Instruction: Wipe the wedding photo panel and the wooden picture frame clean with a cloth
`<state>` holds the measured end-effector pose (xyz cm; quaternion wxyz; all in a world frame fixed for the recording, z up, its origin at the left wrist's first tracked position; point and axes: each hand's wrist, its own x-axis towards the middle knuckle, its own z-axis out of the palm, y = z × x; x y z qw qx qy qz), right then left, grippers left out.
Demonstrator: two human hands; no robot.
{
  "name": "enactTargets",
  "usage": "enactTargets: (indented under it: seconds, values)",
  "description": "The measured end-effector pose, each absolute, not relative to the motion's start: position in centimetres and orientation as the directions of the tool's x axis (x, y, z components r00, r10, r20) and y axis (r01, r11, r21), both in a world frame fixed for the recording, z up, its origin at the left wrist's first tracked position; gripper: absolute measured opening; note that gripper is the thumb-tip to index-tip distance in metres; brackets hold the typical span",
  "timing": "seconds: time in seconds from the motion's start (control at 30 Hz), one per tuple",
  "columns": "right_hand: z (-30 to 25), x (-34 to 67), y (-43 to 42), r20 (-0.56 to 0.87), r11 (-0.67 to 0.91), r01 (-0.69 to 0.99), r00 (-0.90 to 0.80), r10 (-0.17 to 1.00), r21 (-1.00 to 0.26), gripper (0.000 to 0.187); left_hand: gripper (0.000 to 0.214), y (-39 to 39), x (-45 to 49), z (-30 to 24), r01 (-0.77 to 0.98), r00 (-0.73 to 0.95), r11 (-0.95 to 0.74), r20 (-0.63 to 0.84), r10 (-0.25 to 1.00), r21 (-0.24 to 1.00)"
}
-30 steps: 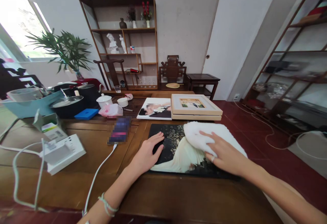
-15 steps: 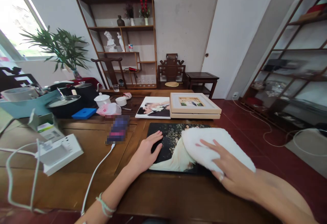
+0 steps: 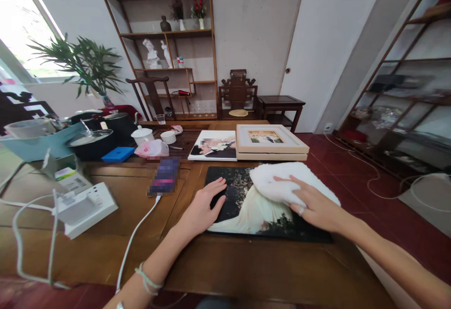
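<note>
A dark photo print (image 3: 246,205) showing a white gown lies flat on the wooden table (image 3: 141,252) in front of me. My left hand (image 3: 204,208) rests flat on its left edge, fingers spread. My right hand (image 3: 313,203) presses flat on a white cloth (image 3: 282,182) that lies on the print's upper right part.
Behind the print sit another photo print (image 3: 213,145) and a stack of light wooden frames (image 3: 271,142). A phone (image 3: 163,176) with a white cable, a white power strip (image 3: 84,208), pots and cups fill the table's left side. The table's right edge runs beside the print.
My right hand slid the cloth toward me and to the right, then back up onto the print's upper right. My left hand stayed put.
</note>
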<state>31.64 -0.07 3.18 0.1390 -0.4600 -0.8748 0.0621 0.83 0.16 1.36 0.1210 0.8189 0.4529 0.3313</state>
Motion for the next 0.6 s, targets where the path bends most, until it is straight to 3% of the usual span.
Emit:
enactTargets:
  seconds: [0.13,0.27,0.6]
  values:
    - [3.2,31.5,4.3,0.194,0.468,0.851,-0.431,0.881,-0.236,0.028,0.032,0.1,0.8,1.4,0.655,0.362,-0.559,0.437,0.823,0.509]
    - [3.3,30.8,4.8,0.213,0.477,0.846,-0.433,0.876,-0.239,0.027,0.031,0.0,0.9,1.5,0.654,0.358,-0.559,0.441,0.823,0.511]
    - [3.7,29.7,-8.2,0.254,0.668,0.706,-0.619,0.743,-0.234,0.014,0.031,0.1,1.0,1.4,0.675,0.354,-0.547,0.432,0.829,0.496]
